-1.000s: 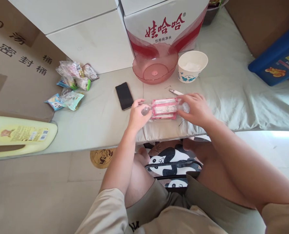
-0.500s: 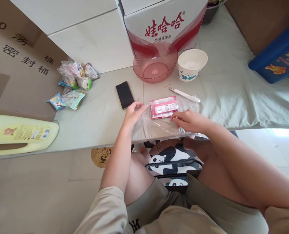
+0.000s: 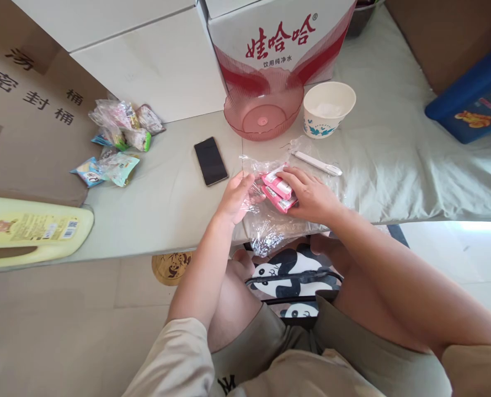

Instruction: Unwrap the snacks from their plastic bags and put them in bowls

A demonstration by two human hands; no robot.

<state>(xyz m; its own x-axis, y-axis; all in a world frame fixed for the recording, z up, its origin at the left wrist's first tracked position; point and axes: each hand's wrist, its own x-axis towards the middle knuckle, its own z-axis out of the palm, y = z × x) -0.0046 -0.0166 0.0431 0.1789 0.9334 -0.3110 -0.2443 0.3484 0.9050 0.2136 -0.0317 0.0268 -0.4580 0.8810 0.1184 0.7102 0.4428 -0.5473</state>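
Observation:
Two pink-and-white snack packets (image 3: 279, 184) lie one on the other, tilted, over a sheet of clear plastic wrap (image 3: 266, 234). My right hand (image 3: 314, 196) is closed around their right side, fingers on top. My left hand (image 3: 238, 197) is at their left, its fingers closed on crinkled plastic wrap. Part of the wrap hangs over the front edge of the bench. Just behind my right hand lies a white pen-like cutter (image 3: 316, 164), partly over the plastic.
A black phone (image 3: 211, 161) lies left of my hands. Behind them stand a pink bowl (image 3: 264, 113) and a paper tub (image 3: 328, 110), before a water carton (image 3: 282, 41). Wrapped snacks (image 3: 119, 140), a yellow jug (image 3: 34, 229) and a blue container (image 3: 473, 99) stand farther out.
My right hand has moved onto the pink packets and grips them; they are now tilted. My left hand has taken hold of the plastic wrap, which is bunched up and lifted.

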